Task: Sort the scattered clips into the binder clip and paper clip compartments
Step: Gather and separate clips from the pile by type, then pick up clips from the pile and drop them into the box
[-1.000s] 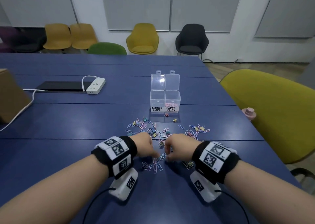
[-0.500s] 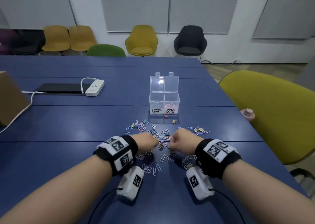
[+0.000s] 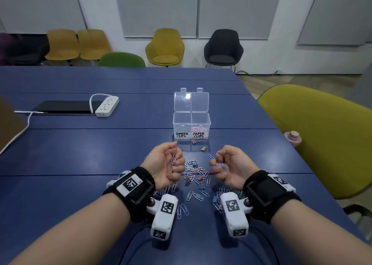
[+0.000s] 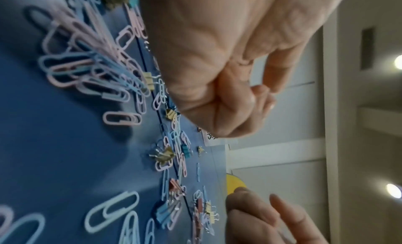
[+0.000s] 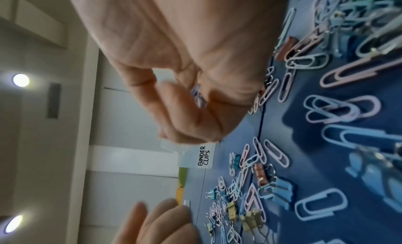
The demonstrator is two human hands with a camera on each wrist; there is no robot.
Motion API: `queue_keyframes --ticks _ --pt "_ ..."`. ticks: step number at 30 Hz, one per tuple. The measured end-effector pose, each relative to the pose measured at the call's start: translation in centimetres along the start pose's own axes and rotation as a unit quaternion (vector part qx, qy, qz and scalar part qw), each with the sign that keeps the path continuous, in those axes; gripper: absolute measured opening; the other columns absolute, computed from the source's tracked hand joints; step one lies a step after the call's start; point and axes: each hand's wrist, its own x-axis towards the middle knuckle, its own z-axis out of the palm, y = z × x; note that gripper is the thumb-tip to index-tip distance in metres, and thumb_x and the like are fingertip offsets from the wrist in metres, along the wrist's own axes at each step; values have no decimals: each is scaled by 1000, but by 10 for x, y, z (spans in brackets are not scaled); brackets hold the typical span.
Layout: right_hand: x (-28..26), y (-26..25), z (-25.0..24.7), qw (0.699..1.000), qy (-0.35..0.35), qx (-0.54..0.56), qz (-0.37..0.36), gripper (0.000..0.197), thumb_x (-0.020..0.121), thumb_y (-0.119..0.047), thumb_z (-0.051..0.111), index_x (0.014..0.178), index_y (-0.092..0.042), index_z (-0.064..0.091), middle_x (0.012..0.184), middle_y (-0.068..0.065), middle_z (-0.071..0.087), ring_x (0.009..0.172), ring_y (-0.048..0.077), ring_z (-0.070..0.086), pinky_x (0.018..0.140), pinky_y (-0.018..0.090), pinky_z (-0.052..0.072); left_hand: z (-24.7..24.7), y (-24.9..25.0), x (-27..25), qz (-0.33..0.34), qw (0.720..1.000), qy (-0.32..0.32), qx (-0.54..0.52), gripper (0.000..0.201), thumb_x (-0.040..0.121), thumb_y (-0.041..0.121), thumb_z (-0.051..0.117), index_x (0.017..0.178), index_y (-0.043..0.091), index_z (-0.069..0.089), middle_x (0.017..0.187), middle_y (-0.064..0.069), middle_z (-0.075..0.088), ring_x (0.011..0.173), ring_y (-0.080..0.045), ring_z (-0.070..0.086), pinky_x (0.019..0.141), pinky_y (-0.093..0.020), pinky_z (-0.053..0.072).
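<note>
A clear two-compartment box (image 3: 191, 123) stands open on the blue table (image 3: 80, 154), labelled BINDER CLIPS on the left and PAPER CLIPS on the right. Pink paper clips (image 3: 198, 128) lie in the right compartment. Pastel paper clips and small binder clips (image 3: 196, 176) are scattered in front of it. My left hand (image 3: 168, 165) is raised palm up, its curled fingers holding a few pink and blue paper clips (image 3: 172, 161). My right hand (image 3: 227, 167) is also raised and curled round some blue paper clips (image 3: 220, 164), which show between its fingers in the right wrist view (image 5: 199, 96).
A white power strip (image 3: 106, 106) and a black flat device (image 3: 64, 107) lie at the far left. A brown box (image 3: 10, 127) sits at the left edge. An olive-yellow chair (image 3: 322, 139) and a pink bottle top (image 3: 292, 136) stand by the table's right edge.
Both hands have lifted off the clip pile and turned palm up, carrying paper clips forward toward the box.
</note>
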Motion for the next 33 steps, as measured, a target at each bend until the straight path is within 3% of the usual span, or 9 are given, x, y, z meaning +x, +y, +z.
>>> queue_keyframes --ticks 4,8,11,15,20,23,26,30,33 --pt "4 -6 1 985 13 -170 16 29 93 -8 42 67 -18 34 51 -3 38 32 3 22 35 11 10 2 7 15 -81 975 84 188 30 96 19 44 67 14 44 53 1 41 35 -6 33 27 -13 18" --pt "9 -16 -6 904 22 -427 21 32 95 -21 54 65 -19 43 52 -2 36 33 6 25 36 12 16 8 30 27 -169 923 82 336 27 98 18 46 71 12 48 54 0 48 34 -5 37 26 -12 20" --pt "14 -34 -13 862 27 -504 41 39 96 -39 48 65 -16 51 52 -3 32 32 7 27 38 16 24 19 55 39 -179 894 74 403 30 98 21 47 69 13 47 50 3 45 33 -5 35 26 -13 20" --pt "27 -65 -21 911 26 -406 60 51 98 -44 41 61 -10 50 52 -3 28 34 6 22 33 12 18 42 87 66 -106 905 97 400 41 100 34 40 63 17 41 45 7 31 29 -3 24 30 -10 13" --pt "46 -98 -18 949 -22 -308 57 43 99 -29 43 60 -11 37 54 -2 34 35 4 24 31 10 14 65 113 114 122 958 169 198 42 102 28 35 61 17 36 59 -1 30 44 -12 28 42 -15 22" --pt "63 -111 -3 940 16 -340 8 43 98 -37 44 60 -19 34 43 -5 31 31 5 23 35 9 14 69 114 134 170 960 169 142 47 103 31 32 62 12 43 63 -5 42 54 -16 41 51 -22 35" --pt "83 -119 19 928 74 -341 -130 42 100 -35 40 62 -21 31 39 -7 25 29 5 17 36 8 15 64 110 144 190 960 165 125 53 103 34 28 67 5 51 73 -12 53 64 -20 52 49 -18 43" --pt "111 -126 44 872 122 -386 -274 36 98 -25 40 64 -18 31 54 1 31 37 14 29 42 21 28 54 109 135 202 956 167 131 50 103 37 25 79 7 57 87 -8 60 81 -17 59 92 -33 39" --pt "123 -127 55 852 121 -406 -308 32 98 -18 37 66 -15 35 61 4 39 51 21 42 56 33 39 47 112 115 244 944 180 129 44 103 34 29 79 9 56 84 -7 60 82 -19 60 86 -33 48"
